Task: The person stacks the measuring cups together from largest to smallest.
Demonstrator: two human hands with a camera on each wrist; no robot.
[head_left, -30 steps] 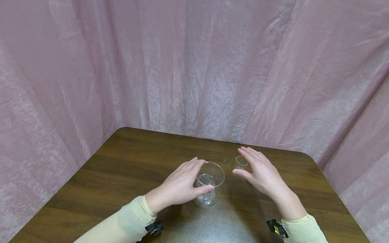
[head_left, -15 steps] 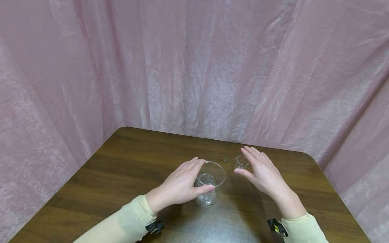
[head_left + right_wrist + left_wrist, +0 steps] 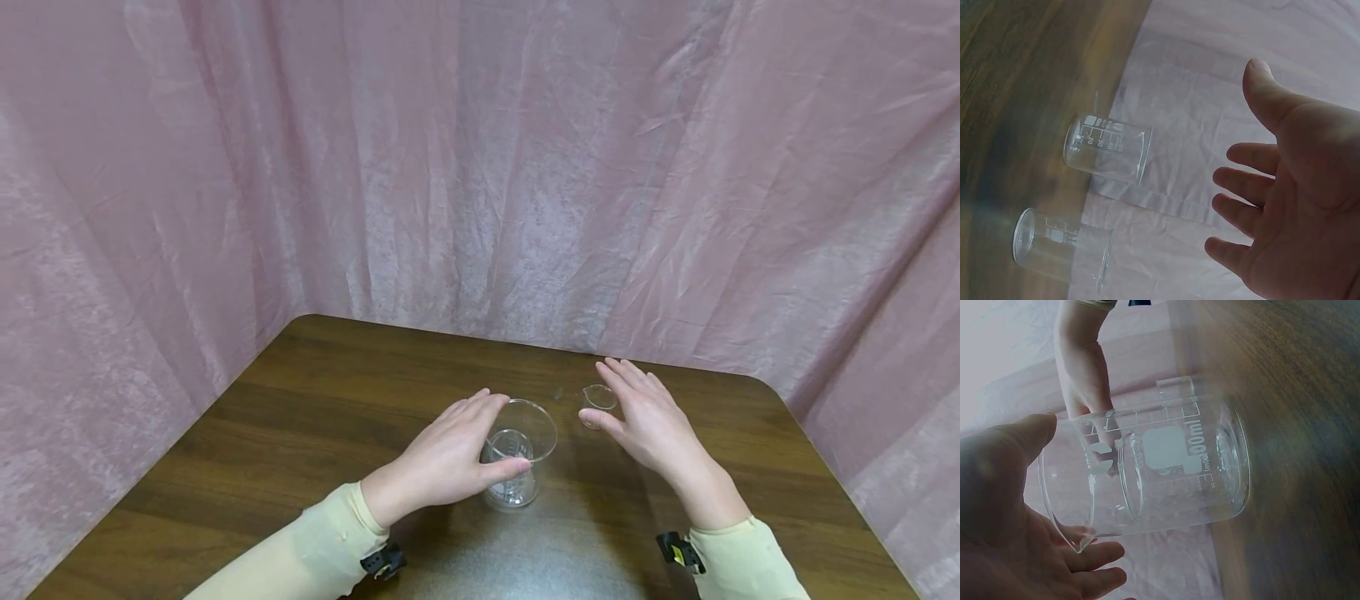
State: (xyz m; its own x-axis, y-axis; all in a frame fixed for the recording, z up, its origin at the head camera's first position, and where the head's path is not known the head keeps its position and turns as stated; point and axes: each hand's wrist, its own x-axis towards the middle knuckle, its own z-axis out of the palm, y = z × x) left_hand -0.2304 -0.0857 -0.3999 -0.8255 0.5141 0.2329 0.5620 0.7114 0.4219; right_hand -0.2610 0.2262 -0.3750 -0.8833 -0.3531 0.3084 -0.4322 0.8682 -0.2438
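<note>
A large glass beaker (image 3: 534, 417) with white markings stands upright on the table. My left hand (image 3: 450, 454) grips it around the rim, thumb on the near side and fingers on the far side. Inside it, the left wrist view shows a second ring (image 3: 1137, 506), like a smaller beaker's rim. To the right stands a small spouted beaker (image 3: 599, 397). My right hand (image 3: 656, 425) hovers beside it with fingers extended, its thumb overlapping the beaker in the head view. In the right wrist view, two small beakers (image 3: 1107, 150) stand apart from the fingers.
The brown wooden table (image 3: 337, 375) has rounded far corners. Pink curtains (image 3: 480, 167) hang behind it and along both sides. A small clear speck (image 3: 558, 393) lies between the beakers.
My right hand has shifted slightly forward and right, and its thumb now overlaps the small beaker. My left hand has kept its place at the large beaker's rim.
</note>
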